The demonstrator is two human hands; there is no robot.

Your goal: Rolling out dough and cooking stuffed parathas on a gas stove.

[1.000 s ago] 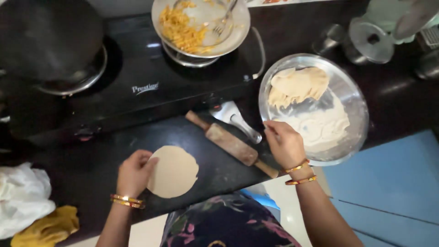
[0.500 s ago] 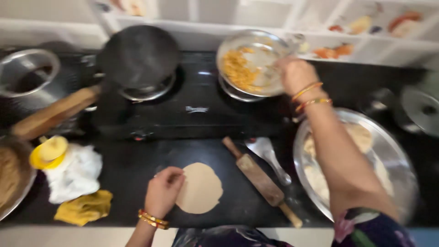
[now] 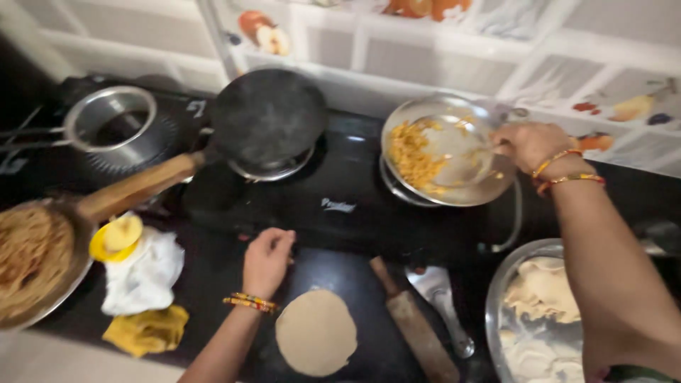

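My right hand [image 3: 528, 144] reaches over the steel bowl [image 3: 447, 152] of yellow filling [image 3: 413, 154] on the right burner and grips a spoon handle at its rim. My left hand [image 3: 267, 259] rests on the black counter just above the rolled flat dough round [image 3: 316, 332], fingers loosely curled, holding nothing. A wooden rolling pin [image 3: 413, 323] lies to the right of the dough.
A black flat pan [image 3: 266, 120] with a wooden handle sits on the left burner of the stove [image 3: 340, 206]. A steel plate with dough and flour [image 3: 543, 312] is at right, a steel spatula [image 3: 441, 301] beside the pin. Cloths [image 3: 142, 273], a plate of cooked flatbreads [image 3: 32, 259] and a steel pot [image 3: 117, 131] are at left.
My right hand left the flour plate and moved up to the filling bowl. My left hand slid off the dough round onto the counter above it. The camera tilted up.
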